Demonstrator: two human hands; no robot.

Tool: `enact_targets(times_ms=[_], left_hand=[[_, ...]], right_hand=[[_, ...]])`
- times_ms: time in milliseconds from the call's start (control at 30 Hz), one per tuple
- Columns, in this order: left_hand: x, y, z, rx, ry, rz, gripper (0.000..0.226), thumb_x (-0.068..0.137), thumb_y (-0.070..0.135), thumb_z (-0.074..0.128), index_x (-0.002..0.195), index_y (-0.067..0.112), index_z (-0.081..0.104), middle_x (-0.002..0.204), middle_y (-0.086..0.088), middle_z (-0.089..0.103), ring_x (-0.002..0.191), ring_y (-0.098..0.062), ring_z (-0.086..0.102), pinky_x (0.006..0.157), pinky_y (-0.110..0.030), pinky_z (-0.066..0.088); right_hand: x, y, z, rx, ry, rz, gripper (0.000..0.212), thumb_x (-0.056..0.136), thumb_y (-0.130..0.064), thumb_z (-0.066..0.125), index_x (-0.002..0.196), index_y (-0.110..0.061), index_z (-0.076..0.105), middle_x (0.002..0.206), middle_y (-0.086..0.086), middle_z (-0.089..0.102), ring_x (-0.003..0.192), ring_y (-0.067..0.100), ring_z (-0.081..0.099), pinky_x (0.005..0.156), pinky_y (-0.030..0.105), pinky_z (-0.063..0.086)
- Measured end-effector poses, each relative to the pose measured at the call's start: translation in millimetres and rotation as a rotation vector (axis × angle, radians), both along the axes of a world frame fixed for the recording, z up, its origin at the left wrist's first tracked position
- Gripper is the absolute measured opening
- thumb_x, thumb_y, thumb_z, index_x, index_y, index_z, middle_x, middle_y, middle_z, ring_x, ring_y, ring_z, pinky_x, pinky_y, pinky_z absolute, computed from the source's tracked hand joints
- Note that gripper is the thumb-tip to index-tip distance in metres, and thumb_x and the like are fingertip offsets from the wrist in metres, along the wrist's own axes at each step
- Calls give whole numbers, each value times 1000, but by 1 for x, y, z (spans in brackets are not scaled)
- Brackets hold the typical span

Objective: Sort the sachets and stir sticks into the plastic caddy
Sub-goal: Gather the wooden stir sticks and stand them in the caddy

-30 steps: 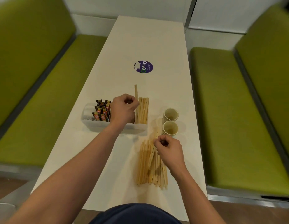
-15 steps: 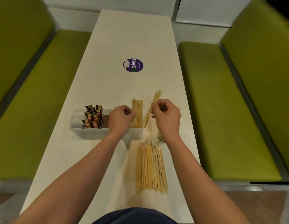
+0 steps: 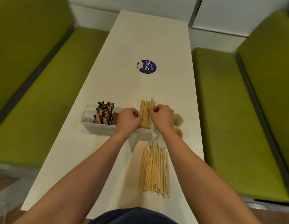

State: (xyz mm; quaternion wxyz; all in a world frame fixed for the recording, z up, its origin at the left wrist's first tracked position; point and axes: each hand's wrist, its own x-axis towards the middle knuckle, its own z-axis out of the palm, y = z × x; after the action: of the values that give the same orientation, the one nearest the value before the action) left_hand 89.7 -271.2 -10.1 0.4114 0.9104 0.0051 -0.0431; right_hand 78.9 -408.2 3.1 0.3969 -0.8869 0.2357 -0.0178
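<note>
– Right hand (image 3: 161, 118) has come in from beside the caddy (image 3: 98, 126); the sticks it carried tilted half a second ago now stand with the upright bundle (image 3: 146, 113).

– How many things, near to far?

– One loose pile of stir sticks (image 3: 154, 170) towards the table's (image 3: 140, 38) near edge, too many to count, lying flat with their long axes running near to far. Behind it is one caddy set crosswise, from near the left edge to the middle. The bundle stands in its right end, tips pointing up and leaning away.

– And the hands?

– Two. The right one pinches the bundle's right side. The left hand (image 3: 128, 119) is curled against the bundle's left side; whether it grips, I can't tell.

– Sachets?

– Brown sachets (image 3: 104, 113) stand upright in the caddy, roughly a dozen; something white at its left end is too blurred to name. Two paper cups (image 3: 178, 119) sit by the right edge, both partly hidden behind the right wrist. Farther off, one purple sticker (image 3: 146, 66).
</note>
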Motion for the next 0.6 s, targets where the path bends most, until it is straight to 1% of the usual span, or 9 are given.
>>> enact_targets(times_ms=[67, 133, 200, 233, 300, 433, 533, 600], left_hand=[[-2, 1, 1, 7, -2, -13, 15, 84, 19, 67, 89, 9, 76, 76, -2, 73, 77, -17, 68, 68, -23, 48], [-2, 2, 2, 31, -6, -12, 23, 85, 21, 67, 102, 9, 76, 89, -4, 75, 86, -19, 69, 74, -24, 49], [-6, 5, 6, 44, -32, -10, 29, 86, 20, 66, 111, 8, 73, 98, -5, 74, 93, -20, 68, 82, -27, 52], [-8, 7, 8, 45, -57, -12, 30, 86, 19, 65, 112, 8, 72, 98, -5, 73, 93, -20, 67, 84, -30, 53], [-14, 10, 11, 50, -115, -23, 28, 86, 17, 63, 111, 9, 71, 98, -4, 69, 90, -18, 64, 84, -32, 52], [-37, 17, 13, 42, -207, -57, 17, 88, 19, 65, 102, 14, 72, 93, 0, 65, 85, -15, 63, 79, -30, 51], [-64, 22, 11, 32, -183, -103, 12, 87, 20, 67, 97, 17, 71, 89, 6, 63, 82, -11, 60, 75, -25, 48], [-84, 22, 6, 15, -105, -132, 9, 87, 22, 68, 95, 19, 70, 87, 8, 65, 81, -8, 61, 73, -23, 49]], right_hand=[[-2, -1, -2, -42, 22, 7, 20, 92, -24, 63, 76, -15, 71, 77, 3, 70, 80, 21, 59, 62, 28, 41], [-3, -2, -1, -72, 33, 12, 20, 93, -28, 65, 83, -14, 75, 85, 3, 72, 85, 20, 58, 64, 28, 41], [-9, -4, 3, -66, 12, 14, 20, 94, -30, 69, 86, -14, 78, 84, 1, 73, 83, 18, 64, 60, 26, 41], [-13, -4, 7, -57, -7, 16, 20, 94, -31, 70, 86, -15, 79, 81, -1, 74, 81, 16, 66, 60, 25, 43], [-25, -4, 17, -37, -52, 17, 19, 93, -33, 72, 87, -16, 80, 77, -5, 74, 77, 12, 66, 64, 25, 46], [-73, -3, 37, 45, -135, 13, 17, 92, -39, 73, 86, -23, 78, 72, -11, 72, 71, 6, 69, 65, 26, 54], [-122, -9, 35, 154, -129, 31, 13, 90, -38, 74, 83, -27, 76, 72, -13, 73, 65, 6, 70, 70, 28, 59], [-150, -16, 18, 153, -46, 41, 11, 89, -40, 74, 83, -30, 77, 75, -17, 73, 70, 6, 71, 74, 31, 60]])
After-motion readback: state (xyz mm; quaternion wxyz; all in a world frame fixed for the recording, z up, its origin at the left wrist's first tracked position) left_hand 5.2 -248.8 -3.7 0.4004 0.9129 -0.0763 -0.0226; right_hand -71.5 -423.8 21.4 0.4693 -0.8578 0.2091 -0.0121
